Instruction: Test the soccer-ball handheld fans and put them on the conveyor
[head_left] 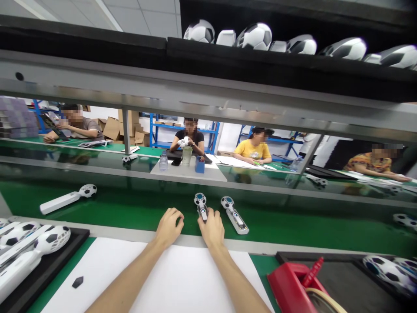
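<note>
My right hand (213,229) is closed round the handle of a small white handheld fan (200,199) with a football-patterned head; its casing looks opened, showing inner parts. Just right of it, a second handheld fan (235,216) lies on the green belt with its handle open. Over the belt's near edge, my left hand (169,228) is loosely curled, thumb apart from the fingers, with nothing visible in it. White paper (169,278) lies beneath my forearms, a black pentagon piece (77,282) on its left part.
At left, a black tray (61,261) bears several football fans; another fan (65,200) lies on the belt. A red tape dispenser (289,289) holding a red marker stands right, beside another black tray (339,278). A shelf (260,71) crosses above. Several people sit opposite.
</note>
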The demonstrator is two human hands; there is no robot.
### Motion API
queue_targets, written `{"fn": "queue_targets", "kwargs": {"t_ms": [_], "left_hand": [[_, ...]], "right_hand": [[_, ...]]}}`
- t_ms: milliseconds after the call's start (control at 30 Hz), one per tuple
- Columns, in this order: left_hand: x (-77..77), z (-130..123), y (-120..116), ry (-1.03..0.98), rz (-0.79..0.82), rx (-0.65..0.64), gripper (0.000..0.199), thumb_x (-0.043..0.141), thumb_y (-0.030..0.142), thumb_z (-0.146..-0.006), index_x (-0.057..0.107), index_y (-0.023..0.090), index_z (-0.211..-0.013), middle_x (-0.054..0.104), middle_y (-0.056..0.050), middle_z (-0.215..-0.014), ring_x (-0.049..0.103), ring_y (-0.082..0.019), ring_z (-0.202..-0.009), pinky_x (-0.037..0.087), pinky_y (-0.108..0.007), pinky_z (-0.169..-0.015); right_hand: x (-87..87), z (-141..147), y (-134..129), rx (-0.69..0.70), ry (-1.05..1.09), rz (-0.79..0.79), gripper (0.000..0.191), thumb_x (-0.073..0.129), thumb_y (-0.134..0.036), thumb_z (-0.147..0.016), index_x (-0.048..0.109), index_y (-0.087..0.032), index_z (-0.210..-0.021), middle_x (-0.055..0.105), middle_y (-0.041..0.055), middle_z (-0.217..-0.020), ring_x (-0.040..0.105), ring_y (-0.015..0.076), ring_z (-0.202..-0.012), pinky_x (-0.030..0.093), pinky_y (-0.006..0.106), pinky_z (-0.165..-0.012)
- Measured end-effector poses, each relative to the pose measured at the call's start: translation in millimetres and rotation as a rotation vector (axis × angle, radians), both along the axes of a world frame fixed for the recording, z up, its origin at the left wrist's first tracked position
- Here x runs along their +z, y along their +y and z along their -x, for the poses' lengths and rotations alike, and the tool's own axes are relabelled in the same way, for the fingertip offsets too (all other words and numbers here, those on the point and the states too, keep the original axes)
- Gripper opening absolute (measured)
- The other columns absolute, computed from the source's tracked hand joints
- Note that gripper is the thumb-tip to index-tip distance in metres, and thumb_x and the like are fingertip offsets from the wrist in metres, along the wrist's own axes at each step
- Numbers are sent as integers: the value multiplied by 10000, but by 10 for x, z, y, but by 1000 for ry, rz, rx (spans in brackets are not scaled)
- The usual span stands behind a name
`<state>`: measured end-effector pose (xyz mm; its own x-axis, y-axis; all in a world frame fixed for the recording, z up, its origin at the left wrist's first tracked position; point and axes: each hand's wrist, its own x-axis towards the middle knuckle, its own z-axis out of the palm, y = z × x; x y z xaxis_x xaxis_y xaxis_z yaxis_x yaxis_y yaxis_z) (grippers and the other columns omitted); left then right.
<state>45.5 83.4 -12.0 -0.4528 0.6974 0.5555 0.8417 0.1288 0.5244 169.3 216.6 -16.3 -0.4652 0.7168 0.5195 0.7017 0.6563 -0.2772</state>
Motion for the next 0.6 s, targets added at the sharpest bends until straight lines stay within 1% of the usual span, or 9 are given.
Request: {"fn": "queue_targets", "kwargs": {"t_ms": [167,300,367,433,500,600], "left_hand": [[-1,-9,-8,-5,7,0,166,457,167,-880,607,228,-841,620,-49,-909,563,-231,-929,472,-384,-820],[3,-9,-11,-11,12,-1,169,453,171,-885,604,230,-835,621,-48,-900,562,-232,-936,467,-383,-823],[10,-10,-14,-14,15,-2,170,453,173,-886,604,229,-833,623,-47,-895,561,-232,-933,467,-383,-822],[14,-16,-17,-18,14,-3,170,455,177,-885,607,228,-830,625,-47,-888,561,-232,-927,468,-382,-818],[10,-28,-17,-23,8,-2,171,458,180,-884,611,227,-825,629,-45,-879,565,-231,-922,469,-379,-817],[-1,-27,-7,-42,-12,10,179,459,182,-882,622,228,-823,639,-37,-874,578,-219,-916,478,-362,-819]], "right_hand": [[-24,-23,52,-49,6,4,376,587,-347,-934,510,-146,-1243,587,73,-1029,596,178,-839,514,319,-712],[-48,-37,85,-81,29,4,400,587,-365,-931,503,-144,-1254,591,69,-995,587,165,-773,498,303,-665],[-49,-44,98,-91,47,0,399,592,-363,-925,509,-138,-1244,591,65,-973,579,165,-757,491,309,-667],[-37,-50,100,-86,72,-20,365,607,-325,-907,534,-131,-1207,585,72,-978,577,193,-822,488,349,-728],[-14,-54,90,-55,107,-52,319,614,-243,-878,557,-128,-1170,573,87,-1022,558,238,-944,466,403,-820],[20,-59,66,50,172,-98,297,592,-133,-839,577,-144,-1136,548,86,-1095,505,265,-1065,421,432,-907]]}}
